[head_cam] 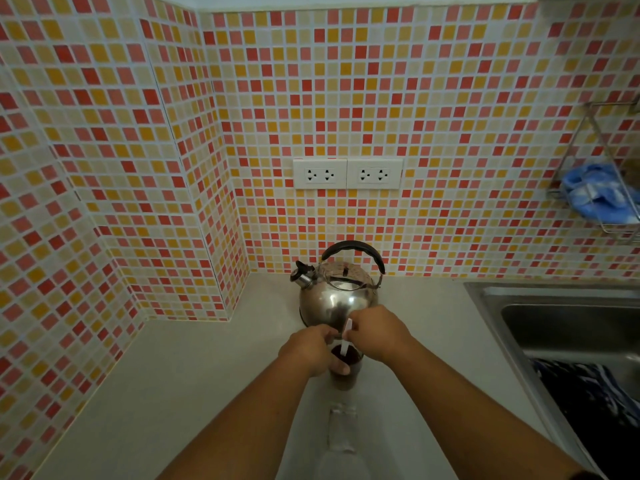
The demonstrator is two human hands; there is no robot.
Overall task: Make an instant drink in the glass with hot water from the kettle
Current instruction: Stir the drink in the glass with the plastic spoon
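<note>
On a pale counter (pixel 194 382) set into a corner of orange, red and yellow tiles (pixel 114 140), a person's left hand (pixel 309 351) is wrapped around the left side of a glass (pixel 346 367), thumb curled across its near face. The glass stands between the two hands and holds a dark brown drink. A thin white stirrer (pixel 345 339) rises tilted from the liquid, its upper end pinched in the closed fingers of the right hand (pixel 379 332), which is poised just above and to the right of the rim. Directly behind the glass, on the far side, a shiny steel kettle (pixel 337 292) with a black arched handle sits close to the wall, spout pointing left, below two white double sockets (pixel 347 173). At far right, a steel sink (pixel 540 317) holds a dark patterned cloth (pixel 588 400), and a blue cloth (pixel 597 192) sits in a wire rack (pixel 588 133) on the wall.
</note>
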